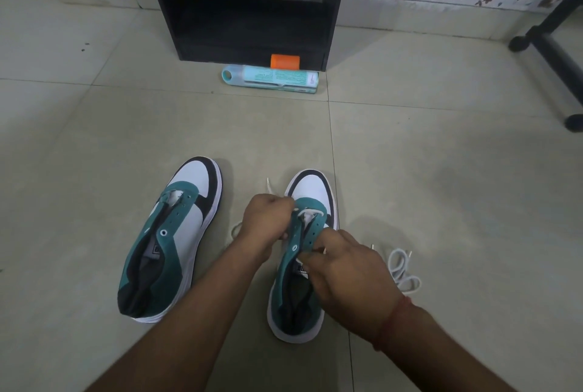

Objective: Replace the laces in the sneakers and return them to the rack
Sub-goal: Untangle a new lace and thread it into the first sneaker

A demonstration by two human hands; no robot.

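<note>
1. Teal suede, white panels and black trim mark both sneakers, which stand on the tiled floor [410,145] with toes pointing toward the black rack [246,3] at the far edge of the floor.
2. Of the pair, the left sneaker [176,234] has bare eyelets and sits untouched, just beside the left forearm.
3. Between the two hands stands the right sneaker [307,234], where a white lace [307,211] already crosses the lowest eyelets near the toe.
4. At the eyelet row's left side, the left hand [268,221] has its fingers curled in a pinch on the lace, whose tip [268,185] sticks up beyond the knuckles.
5. Over the tongue and the right eyelet row, the right hand [347,265] has its fingers bent onto the shoe; they seem to hold the flap or the lace's other end, but which one is hidden.
6. A second white lace [402,268] lies loose on the floor just right of that sneaker.
7. A pale blue tube [271,79] and an orange block [285,61] lie against the rack's foot.
8. Judging by this, lacing has only begun: the next move calls for feeding the pinched tip through the next eyelet up and pulling both sides even.
</note>
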